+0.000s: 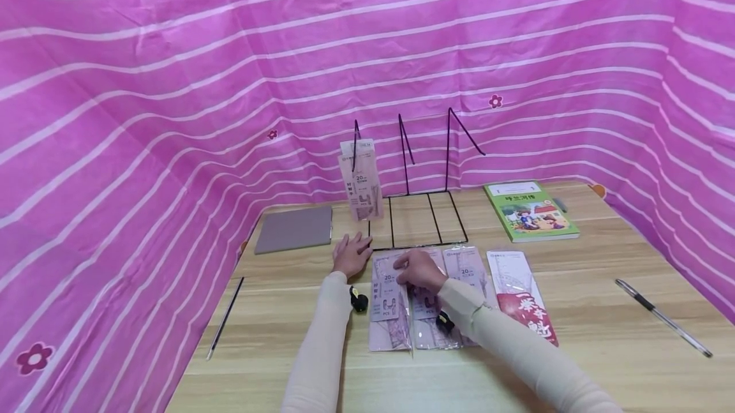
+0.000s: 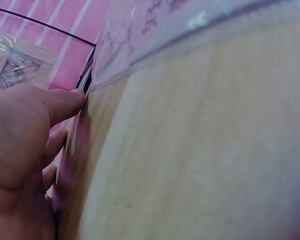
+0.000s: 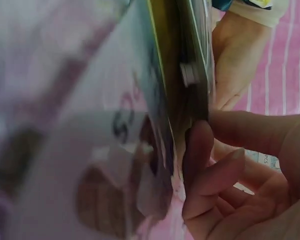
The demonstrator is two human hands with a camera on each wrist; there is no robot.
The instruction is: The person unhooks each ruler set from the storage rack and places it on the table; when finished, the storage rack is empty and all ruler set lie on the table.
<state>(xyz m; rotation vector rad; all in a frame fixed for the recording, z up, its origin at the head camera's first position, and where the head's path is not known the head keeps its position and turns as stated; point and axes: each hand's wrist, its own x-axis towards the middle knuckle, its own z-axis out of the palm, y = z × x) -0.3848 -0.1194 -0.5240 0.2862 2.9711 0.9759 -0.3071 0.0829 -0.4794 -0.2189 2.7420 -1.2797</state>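
Head view: the right hand (image 1: 422,270)'s grip looks pinched on the leftmost ruler packet (image 1: 383,303) on the worktop (image 1: 270,317), long axis toward the wire rack (image 1: 392,221). The left hand (image 1: 351,256), fingers outstretched, rests beside the rack.

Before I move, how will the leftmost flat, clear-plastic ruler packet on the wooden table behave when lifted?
The clear-plastic ruler packet may slip: its film looks glossy. It's probably light, as a similar packet hangs from the thin black wire rack. Its filmy edges might flex.
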